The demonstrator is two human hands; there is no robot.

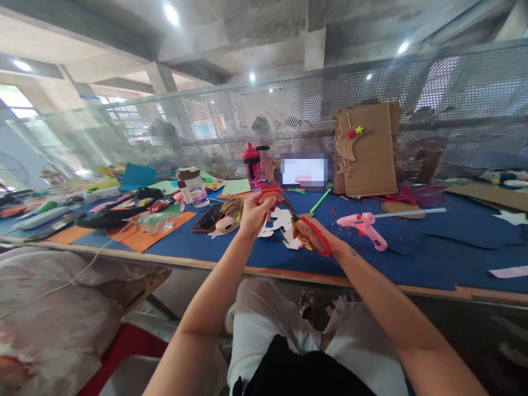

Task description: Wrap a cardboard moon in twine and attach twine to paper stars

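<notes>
My left hand [254,213] pinches a small red printed piece [269,193], which looks like paper or card, just above the table. My right hand [312,235] is wrapped round the handles of red-and-yellow scissors [325,242]. Their blades point up and left, reaching the right side of the red piece; whether they touch it I cannot tell. White paper cut-outs [281,219] lie beneath and between my hands. Left of them, on the blue tabletop [264,263], are a round pale pink object [225,224] and a dark phone [207,218].
A pink glue gun [363,224] with a clear stick lies at right. Behind stand a pink bottle [252,168], a lit screen [304,169] and cardboard sheets [371,151]. Orange paper [144,234], a jar [192,187] and mixed craft supplies crowd the left. A perforated metal screen [231,126] borders the back.
</notes>
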